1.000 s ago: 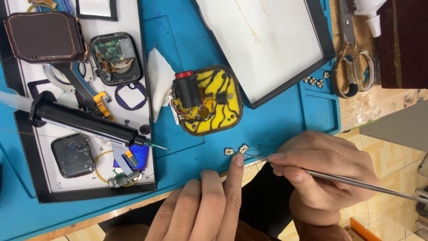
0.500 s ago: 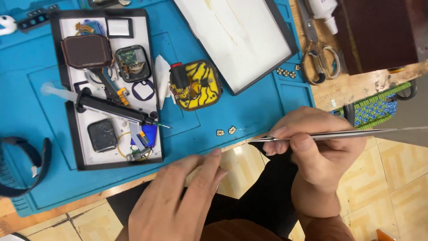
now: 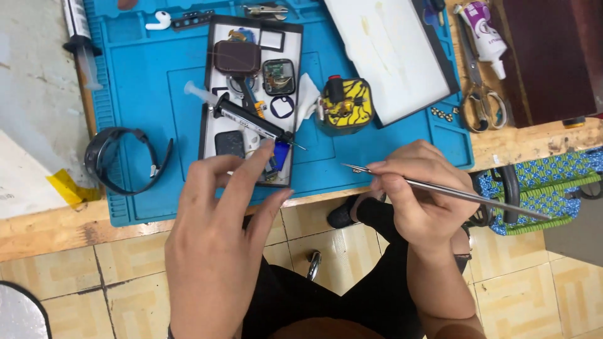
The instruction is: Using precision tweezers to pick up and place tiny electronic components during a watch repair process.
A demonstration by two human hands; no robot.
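Item: thin metal tweezers [image 3: 440, 188], right of centre frame, long and silvery, tip pointing left over the front edge of the blue work mat [image 3: 389, 147]. My right hand [image 3: 418, 194] is closed around them, pinched between thumb and fingers. My left hand [image 3: 220, 232], lower centre-left, is spread open and holds nothing; its fingertips sit over the black tray [image 3: 251, 100] of watch parts. Yellow-and-black striped device [image 3: 345, 107] at upper centre. White tube with purple label [image 3: 483, 34], upper right, beside scissors [image 3: 480, 103]. Black watch strap [image 3: 122, 160], left.
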